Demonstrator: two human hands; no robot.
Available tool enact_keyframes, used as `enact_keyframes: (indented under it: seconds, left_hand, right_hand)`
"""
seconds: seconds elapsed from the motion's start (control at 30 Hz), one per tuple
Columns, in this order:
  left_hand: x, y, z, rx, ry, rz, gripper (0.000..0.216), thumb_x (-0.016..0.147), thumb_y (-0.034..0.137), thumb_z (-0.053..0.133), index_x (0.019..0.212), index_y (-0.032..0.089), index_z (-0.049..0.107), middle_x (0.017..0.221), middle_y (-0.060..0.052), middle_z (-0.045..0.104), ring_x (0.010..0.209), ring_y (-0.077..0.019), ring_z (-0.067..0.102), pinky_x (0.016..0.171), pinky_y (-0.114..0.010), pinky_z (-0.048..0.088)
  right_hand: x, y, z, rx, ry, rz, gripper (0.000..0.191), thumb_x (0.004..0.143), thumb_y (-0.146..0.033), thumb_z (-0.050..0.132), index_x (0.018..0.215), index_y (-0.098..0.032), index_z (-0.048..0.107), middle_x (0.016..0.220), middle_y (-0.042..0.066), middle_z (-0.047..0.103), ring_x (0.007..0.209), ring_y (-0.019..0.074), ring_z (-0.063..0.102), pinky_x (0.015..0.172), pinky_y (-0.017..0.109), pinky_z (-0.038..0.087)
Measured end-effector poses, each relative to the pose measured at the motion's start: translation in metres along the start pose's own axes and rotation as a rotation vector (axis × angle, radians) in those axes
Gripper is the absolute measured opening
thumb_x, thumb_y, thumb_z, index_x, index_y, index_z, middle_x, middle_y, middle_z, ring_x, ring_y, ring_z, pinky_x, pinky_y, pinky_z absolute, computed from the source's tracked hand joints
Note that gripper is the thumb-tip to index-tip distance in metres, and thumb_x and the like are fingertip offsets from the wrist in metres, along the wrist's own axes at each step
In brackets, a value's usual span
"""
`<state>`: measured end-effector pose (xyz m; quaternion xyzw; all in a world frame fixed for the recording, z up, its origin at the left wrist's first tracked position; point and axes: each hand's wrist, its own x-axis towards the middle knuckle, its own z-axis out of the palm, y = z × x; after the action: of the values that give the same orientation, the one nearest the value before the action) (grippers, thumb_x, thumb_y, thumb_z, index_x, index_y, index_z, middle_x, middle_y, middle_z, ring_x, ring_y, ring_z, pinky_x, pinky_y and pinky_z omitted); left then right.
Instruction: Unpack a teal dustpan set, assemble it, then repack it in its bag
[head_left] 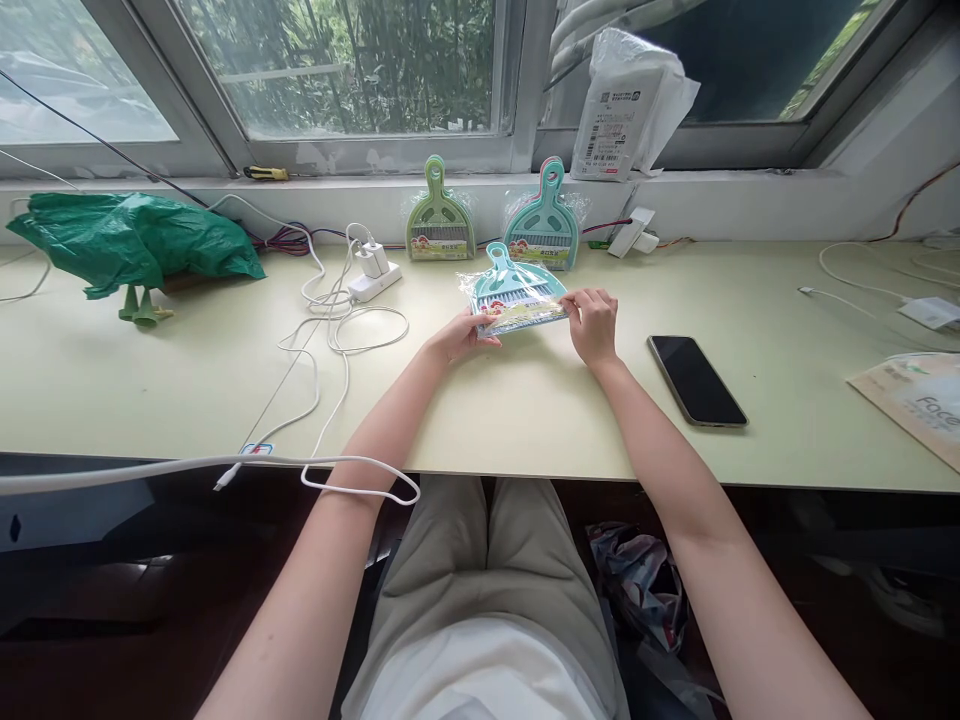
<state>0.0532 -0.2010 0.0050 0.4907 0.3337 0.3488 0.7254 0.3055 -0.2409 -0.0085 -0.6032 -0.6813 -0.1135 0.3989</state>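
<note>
A light-blue mini dustpan and brush set (517, 285) in clear plastic wrap is held tilted above the table, its printed label along the near edge. My left hand (466, 335) grips its left corner, thumb on top and fingers beneath. At the right corner, my right hand (594, 322) pinches the wrap and edge between thumb and curled fingers. Behind it, a green dustpan set (439, 215) and a teal dustpan set (546, 220) lean upright against the window ledge, both wrapped; something pink shows behind the teal one.
A black phone (697, 380) lies right of my right hand. White cables (330, 320) and a power strip (375, 280) are at left, beside a green plastic bag (135, 240). One cable loops over my left forearm. A white parcel (626, 105) stands on the sill; a paper packet (915, 395) is far right.
</note>
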Motion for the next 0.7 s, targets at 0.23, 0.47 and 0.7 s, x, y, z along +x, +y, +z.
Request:
enact_keyframes:
  seconds: [0.23,0.47,0.7]
  left_hand:
    - [-0.003,-0.001,0.002,0.065,-0.078,0.054,0.05,0.075,0.015,0.07,0.121,0.016,0.052,0.118,-0.011,0.068,0.066,-0.0108,0.068,0.066,-0.027,0.061]
    - [-0.002,-0.001,0.003,0.123,-0.09,0.07,0.051,0.074,0.02,0.072,0.12,0.019,0.05,0.116,-0.01,0.068,0.064,-0.0117,0.068,0.066,-0.029,0.06]
    - [0.0,-0.003,0.0,0.175,-0.093,0.082,0.06,0.073,0.021,0.072,0.127,0.022,0.045,0.111,-0.008,0.068,0.064,-0.013,0.07,0.069,-0.032,0.061]
  right_hand:
    - [-0.001,0.0,0.002,0.021,0.03,0.014,0.025,0.099,-0.031,0.039,0.1,-0.023,0.062,0.096,0.008,0.069,0.099,0.0273,0.058,0.092,0.043,0.042]
    - [-0.002,-0.001,0.002,0.039,0.073,0.015,0.031,0.101,-0.037,0.034,0.102,-0.024,0.062,0.106,0.012,0.061,0.11,0.0297,0.054,0.098,0.049,0.045]
    - [0.002,0.002,0.013,0.25,0.105,0.094,0.016,0.095,-0.027,0.041,0.095,-0.023,0.056,0.114,0.015,0.056,0.116,0.0245,0.056,0.098,0.042,0.05]
